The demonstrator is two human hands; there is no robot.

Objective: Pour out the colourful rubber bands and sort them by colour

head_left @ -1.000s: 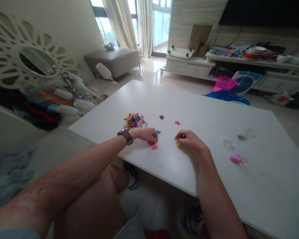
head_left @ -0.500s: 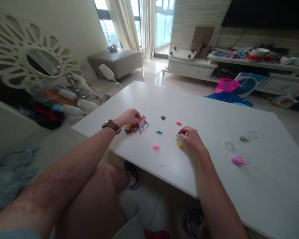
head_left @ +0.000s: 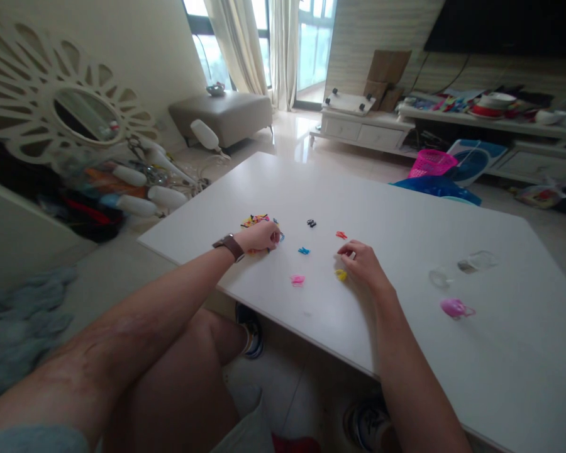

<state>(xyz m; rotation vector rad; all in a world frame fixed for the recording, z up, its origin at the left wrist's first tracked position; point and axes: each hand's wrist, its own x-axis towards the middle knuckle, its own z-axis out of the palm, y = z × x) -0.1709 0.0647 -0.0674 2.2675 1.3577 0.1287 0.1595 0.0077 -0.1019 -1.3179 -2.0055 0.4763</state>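
A white low table (head_left: pixel 405 207) carries a heap of small coloured pieces (head_left: pixel 255 220) at its near left. My left hand (head_left: pixel 263 237), with a brown watch on the wrist, lies curled over the heap's near edge; what its fingers hold is hidden. Small sorted groups lie to the right of the heap: black (head_left: pixel 311 223), red (head_left: pixel 341 235), blue (head_left: pixel 304 250), pink (head_left: pixel 297 280) and yellow (head_left: pixel 341 274). My right hand (head_left: pixel 364 263) rests on the table with its fingers curled, just beside the yellow group and below the red one.
A clear jar (head_left: pixel 481 260) lies on its side at the right, with its lid (head_left: pixel 438 277) and a pink object (head_left: pixel 455 308) nearby. My knees are under the table's near edge. Floor clutter lies to the left; a pink basket (head_left: pixel 431 162) stands beyond the table.
My left hand went from the pink group up to the heap, then drew slightly back over its near edge. My right hand shifted a little up from the yellow group and then stayed.
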